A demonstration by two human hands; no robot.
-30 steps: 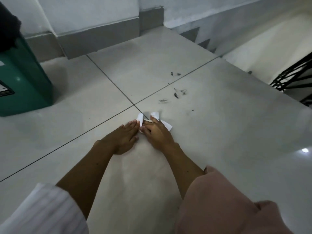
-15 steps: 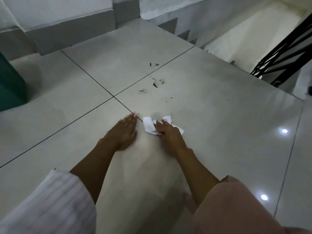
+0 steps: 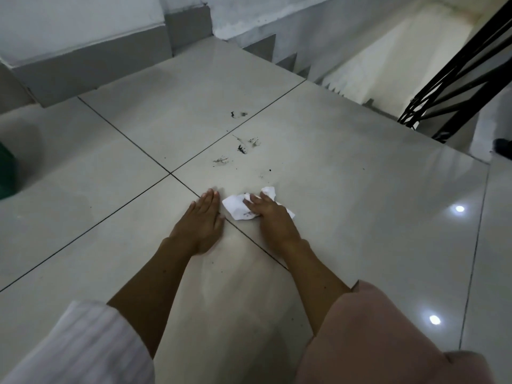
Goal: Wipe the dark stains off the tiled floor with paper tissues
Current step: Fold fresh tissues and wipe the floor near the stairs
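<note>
tiled floor (image 3: 346,195): carrying everything, grout lines crossing just ahead of the hands | left hand (image 3: 203,220): lying flat, fingers straight and together, likely bracing the body | right hand (image 3: 273,217): fingers curling onto tissue (image 3: 238,207), pressing it down for wiping | tissue: crumpled, long axis running left-right, just short of dark stains (image 3: 242,148) | stains: sitting near the grout crossing, unwiped

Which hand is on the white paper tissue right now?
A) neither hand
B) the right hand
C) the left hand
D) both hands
B: the right hand rests on top of the crumpled paper tissue, pressing it to the tiled floor, while the left hand lies flat on the bare tile beside it, apart from the tissue.
</note>
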